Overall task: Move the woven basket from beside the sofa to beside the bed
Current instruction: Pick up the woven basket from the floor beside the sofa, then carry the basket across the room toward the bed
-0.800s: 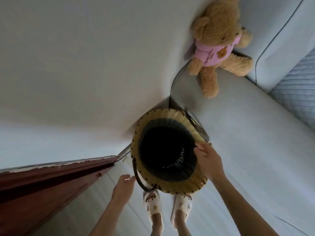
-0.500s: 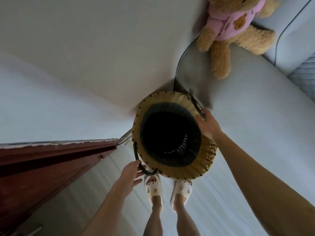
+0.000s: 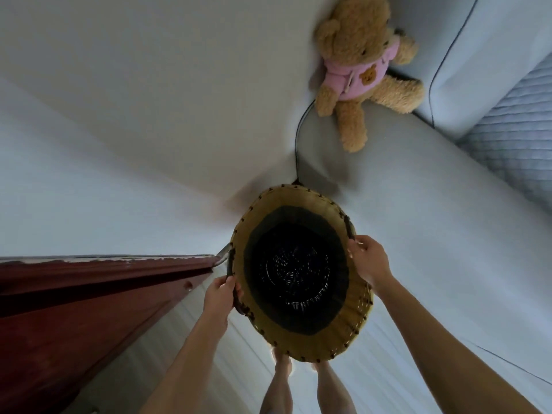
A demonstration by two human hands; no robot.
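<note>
Beside the sofa (image 3: 433,234) arm, my basket (image 3: 298,273) now sits higher in view than half a second ago, hiding my feet, and both hands have closed on its dark handles where the left was only reaching. Around it: wall behind, red-brown cabinet (image 3: 89,309) to the left, bear (image 3: 364,64) on the sofa arm, well apart. Left hand (image 3: 219,297) grips the near-left handle, fingers curled round it; right hand (image 3: 369,261) clenches the right handle, arm stretched out.
</note>
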